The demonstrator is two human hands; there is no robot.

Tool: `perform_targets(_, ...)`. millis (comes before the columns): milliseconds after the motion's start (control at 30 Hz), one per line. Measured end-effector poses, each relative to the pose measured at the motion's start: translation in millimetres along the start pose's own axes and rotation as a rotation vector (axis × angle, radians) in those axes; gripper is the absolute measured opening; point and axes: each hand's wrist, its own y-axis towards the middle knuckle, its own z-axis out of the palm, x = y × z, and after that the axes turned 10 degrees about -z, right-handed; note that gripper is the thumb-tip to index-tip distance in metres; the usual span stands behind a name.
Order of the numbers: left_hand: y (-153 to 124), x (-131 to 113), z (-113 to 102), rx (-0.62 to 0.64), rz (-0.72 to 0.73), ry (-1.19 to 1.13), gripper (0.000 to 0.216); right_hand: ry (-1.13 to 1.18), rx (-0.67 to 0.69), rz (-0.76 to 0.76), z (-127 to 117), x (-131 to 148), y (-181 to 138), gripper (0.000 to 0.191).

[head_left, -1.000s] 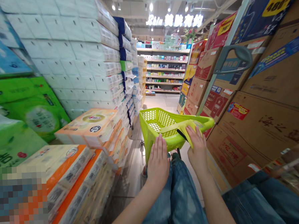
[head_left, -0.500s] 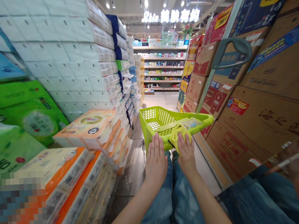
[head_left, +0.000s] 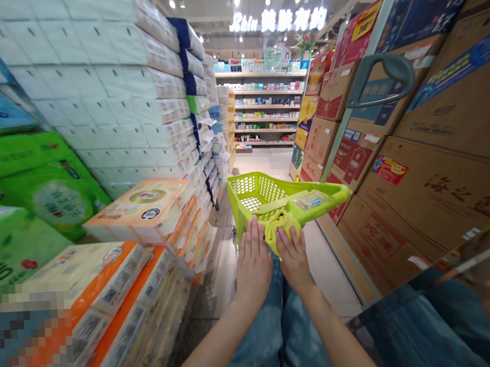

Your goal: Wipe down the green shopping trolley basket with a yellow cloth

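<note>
A lime-green plastic shopping basket (head_left: 257, 192) stands on the aisle floor in front of my knees. My left hand (head_left: 253, 262) lies flat against its near rim, fingers stretched out and holding nothing. My right hand (head_left: 292, 256) is just beside it, fingers pressed on a bunched yellow-green cloth (head_left: 277, 225) that sits on the same near rim. The two hands almost touch. A grey handle (head_left: 387, 77) on a long pole rises from the basket's right side.
Stacked packs of tissue and paper rolls (head_left: 142, 101) wall the left side, with orange packs (head_left: 143, 208) low beside the basket. Brown cartons (head_left: 434, 195) are piled on the right. The tiled aisle floor (head_left: 268, 160) runs ahead to shelves (head_left: 266, 111). My jeans-clad legs are below.
My right hand has slid the cloth leftward along the basket's near rim, from the right corner to beside my left hand. The left hand has hardly moved.
</note>
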Motion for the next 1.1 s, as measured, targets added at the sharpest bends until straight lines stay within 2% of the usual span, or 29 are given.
perform_targets(133, 0.8, -1.5, -0.9, 0.007, -0.013, -0.015, 0.082, -0.092, -0.068, 0.089, -0.4, -29.0, -8.7, 0.08)
perform_targets(267, -0.8, -5.2, 2.5, -0.005, -0.017, -0.011, 0.079, -0.017, -0.126, 0.21, -0.8, -12.8, -3.2, 0.079)
perform_targets(400, -1.8, -4.0, 5.0, -0.014, -0.011, 0.024, 0.073, 0.005, -0.102, 0.039, 0.6, 11.5, 3.7, 0.075)
perform_targets(467, -1.5, -1.9, 4.6, -0.011, -0.001, 0.039, 0.071, -0.031, -0.069, -0.036, 0.7, 9.2, 2.6, 0.074)
perform_targets(567, -0.7, 0.1, 3.3, -0.008, 0.004, 0.029, 0.074, -0.095, -0.042, -0.054, -1.3, -10.0, -4.1, 0.074)
perform_targets(667, -0.4, -0.4, 3.4, -0.01, 0.004, 0.015, 0.078, -0.143, -0.06, 0.022, -7.6, -30.0, -7.4, 0.078)
perform_targets(767, -0.9, -2.2, 4.8, -0.01, 0.014, -0.004, 0.08, -0.132, -0.074, 0.202, -18.1, -34.1, 3.2, 0.083)
perform_targets(833, -1.2, -3.2, 5.7, -0.009, 0.011, -0.021, 0.081, -0.097, -0.062, 0.327, -25.6, -25.2, 18.0, 0.085)
perform_targets(900, -1.1, -3.9, 6.2, -0.011, -0.004, -0.037, 0.083, -0.065, -0.002, 0.389, -32.3, -9.1, 35.9, 0.084)
perform_targets(1033, 0.0, -3.7, 7.1, -0.048, -0.017, -0.035, 0.083, 0.019, 0.198, 0.317, -45.2, 25.9, 68.4, 0.076)
perform_targets(1100, 0.2, -3.1, 7.4, -0.069, -0.024, -0.027, 0.081, 0.057, 0.269, 0.262, -52.4, 34.0, 79.2, 0.073)
